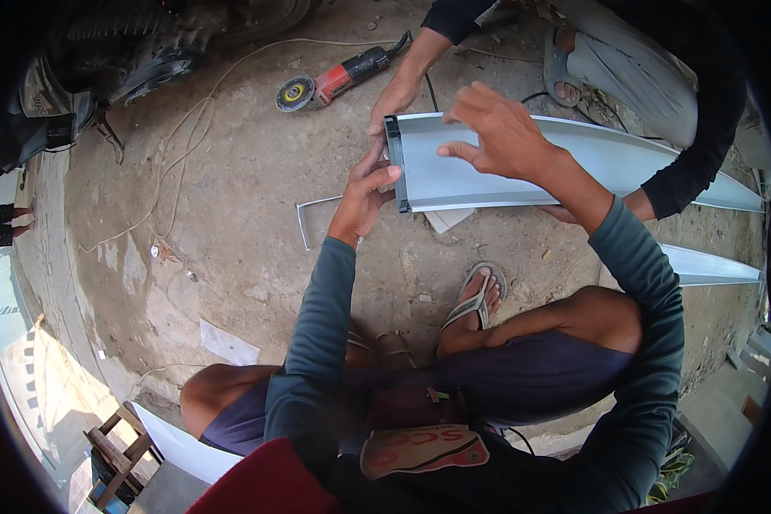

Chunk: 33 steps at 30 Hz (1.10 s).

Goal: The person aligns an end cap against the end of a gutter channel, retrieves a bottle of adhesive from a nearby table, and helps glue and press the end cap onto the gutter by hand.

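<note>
A long, pale metal panel with raised edges (608, 163) stretches from the middle to the far right, with a dark strip (398, 180) across its left end. My left hand (367, 197) grips that end, thumb on the strip and fingers partly hidden behind it. Over the panel hovers my right hand (505, 137), thumb and fingers apart, with nothing visible in it. A co-worker's hand (396, 101) is at the far corner of the same end. The other hand (564, 213) of this person supports the near edge from beneath.
An angle grinder (334, 79) lies on the rough ground beyond the panel, its cord trailing left. Near my left hand are a thin metal frame piece (303, 224) and a white piece (447, 220). Another pale panel (711, 265) lies right. A motorcycle (146, 51) stands far left.
</note>
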Tool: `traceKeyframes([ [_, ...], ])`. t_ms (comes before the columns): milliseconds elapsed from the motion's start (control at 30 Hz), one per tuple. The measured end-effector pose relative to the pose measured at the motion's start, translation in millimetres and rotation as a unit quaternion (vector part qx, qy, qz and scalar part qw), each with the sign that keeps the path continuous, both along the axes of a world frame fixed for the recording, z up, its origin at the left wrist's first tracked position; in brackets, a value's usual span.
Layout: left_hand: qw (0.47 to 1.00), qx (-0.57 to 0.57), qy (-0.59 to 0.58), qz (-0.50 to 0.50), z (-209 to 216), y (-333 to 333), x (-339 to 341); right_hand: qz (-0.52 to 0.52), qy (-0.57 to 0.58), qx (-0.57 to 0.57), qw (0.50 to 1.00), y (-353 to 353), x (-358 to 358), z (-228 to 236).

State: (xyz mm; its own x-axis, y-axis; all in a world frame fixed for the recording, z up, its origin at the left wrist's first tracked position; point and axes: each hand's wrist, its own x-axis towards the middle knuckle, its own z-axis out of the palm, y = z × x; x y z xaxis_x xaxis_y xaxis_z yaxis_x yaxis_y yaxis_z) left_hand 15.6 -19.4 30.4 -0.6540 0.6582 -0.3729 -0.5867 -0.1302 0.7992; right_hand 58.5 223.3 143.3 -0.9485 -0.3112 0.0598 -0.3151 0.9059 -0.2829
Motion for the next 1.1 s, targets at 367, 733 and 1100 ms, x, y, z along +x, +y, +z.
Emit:
traceKeyframes([
  [367, 1.000, -0.006, 0.008, -0.001, -6.2, 1.7, 7.0, -0.017, 0.023, 0.083, 0.996, 27.5, -9.2, -61.1],
  [733, 0.998, 0.005, 0.032, 0.048, -16.3, 1.4, 21.1, 0.025, 0.077, 0.065, 0.995, 27.6, 6.5, -71.9],
  [1100, 0.999, -0.004, 0.022, 0.025, -21.2, 3.8, 16.8, 0.031, 0.041, 0.065, 0.997, 29.0, 0.6, -74.9],
])
